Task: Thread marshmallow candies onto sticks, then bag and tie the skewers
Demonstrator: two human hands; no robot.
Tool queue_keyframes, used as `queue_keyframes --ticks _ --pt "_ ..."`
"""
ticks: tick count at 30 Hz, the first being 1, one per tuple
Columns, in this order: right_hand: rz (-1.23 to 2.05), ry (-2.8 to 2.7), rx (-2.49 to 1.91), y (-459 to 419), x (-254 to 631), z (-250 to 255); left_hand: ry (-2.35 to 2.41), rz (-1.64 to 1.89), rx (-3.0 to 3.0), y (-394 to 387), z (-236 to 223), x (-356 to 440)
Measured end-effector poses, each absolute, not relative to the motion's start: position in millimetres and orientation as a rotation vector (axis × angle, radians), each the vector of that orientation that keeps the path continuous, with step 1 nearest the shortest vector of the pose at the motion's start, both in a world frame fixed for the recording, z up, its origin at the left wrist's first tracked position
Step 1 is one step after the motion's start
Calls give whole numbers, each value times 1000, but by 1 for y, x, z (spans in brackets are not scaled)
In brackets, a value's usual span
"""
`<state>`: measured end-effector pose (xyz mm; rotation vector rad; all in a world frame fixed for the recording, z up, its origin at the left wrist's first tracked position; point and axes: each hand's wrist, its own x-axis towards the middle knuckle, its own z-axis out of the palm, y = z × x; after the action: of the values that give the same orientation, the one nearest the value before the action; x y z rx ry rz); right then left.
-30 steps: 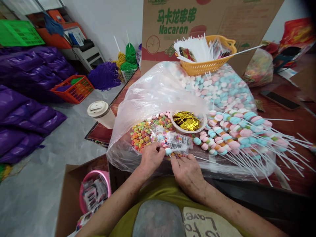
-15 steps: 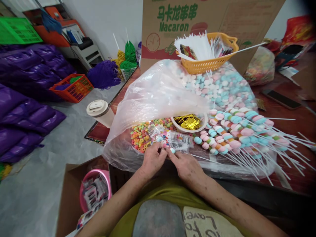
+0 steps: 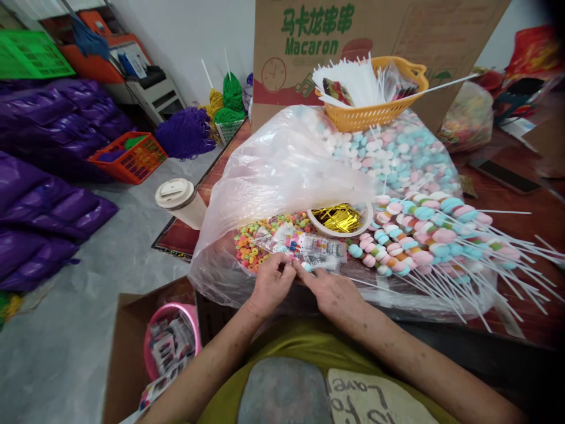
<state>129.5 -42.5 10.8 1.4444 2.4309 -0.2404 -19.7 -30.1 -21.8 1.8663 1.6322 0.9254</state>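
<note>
My left hand is closed in a pinch on the near end of a clear printed bag, whose outline blends with other bags behind it. Against it, my right hand has thumb and index finger pressed together at the same spot; what they grip is hidden. A small pale-blue marshmallow piece shows by the right fingertips. Just beyond lie flat printed bags and a white bowl of gold twist ties. To the right, marshmallow skewers are piled up, white sticks pointing right.
A big clear plastic sack of marshmallows covers much of the table, with ring candies at its mouth. Behind are an orange basket of white sticks and a carton. A lidded cup stands left; below it, a pink bucket.
The clear bag's far end has dropped from a raised position onto the printed bags. Both hands stay pinched together in nearly the same place.
</note>
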Motion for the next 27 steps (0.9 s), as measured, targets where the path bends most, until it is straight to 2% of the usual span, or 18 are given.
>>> queue_keyframes --ticks 6,9,13,16,20,27 --pt "-314 2271 1530 -45 116 10 1558 792 2218 -29 -25 -25" --pt "-313 2275 1576 -46 109 11 1569 873 2121 -28 -26 -25" --pt "-129 2389 1572 -47 114 9 1624 1024 1826 -34 -17 -24" --pt "10 2439 1543 -48 118 4 1701 1031 1829 -37 -5 -26" --pt "112 2534 1475 -51 117 2 1684 810 1931 -32 4 -31" --pt "101 2713 1372 -55 118 3 1804 368 2115 -25 11 -32"
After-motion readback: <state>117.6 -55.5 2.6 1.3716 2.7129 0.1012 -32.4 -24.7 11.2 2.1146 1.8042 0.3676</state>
